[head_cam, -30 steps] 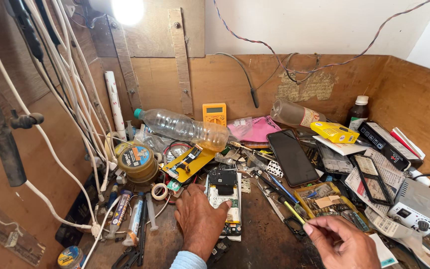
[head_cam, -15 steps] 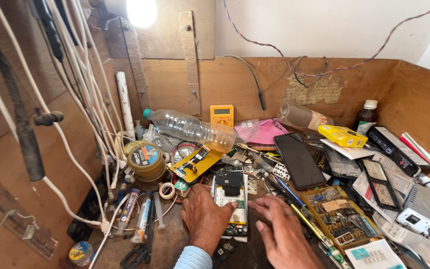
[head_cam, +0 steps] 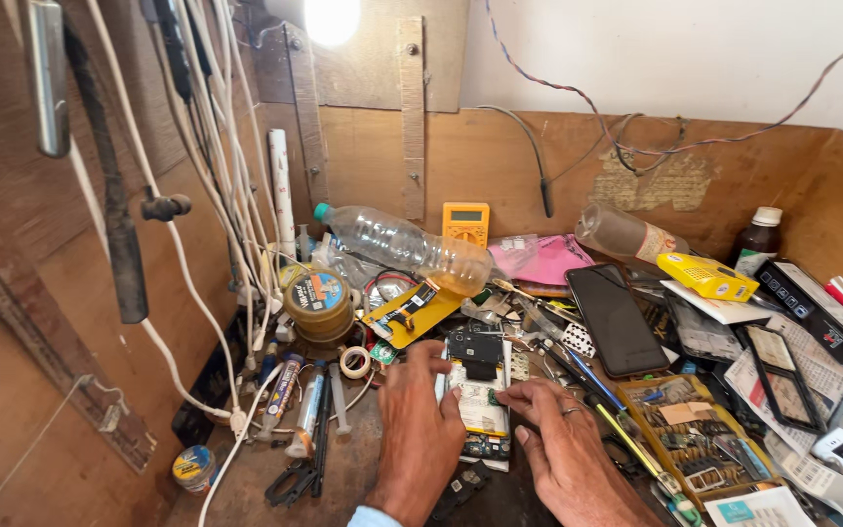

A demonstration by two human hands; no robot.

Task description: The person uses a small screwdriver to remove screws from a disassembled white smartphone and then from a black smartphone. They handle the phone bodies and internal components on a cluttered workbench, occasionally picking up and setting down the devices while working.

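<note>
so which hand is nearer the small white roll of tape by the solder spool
Left. The left hand lies just right of the small white roll of tape, fingertips close beside it. The right hand sits farther right, beyond the opened phone.
</note>
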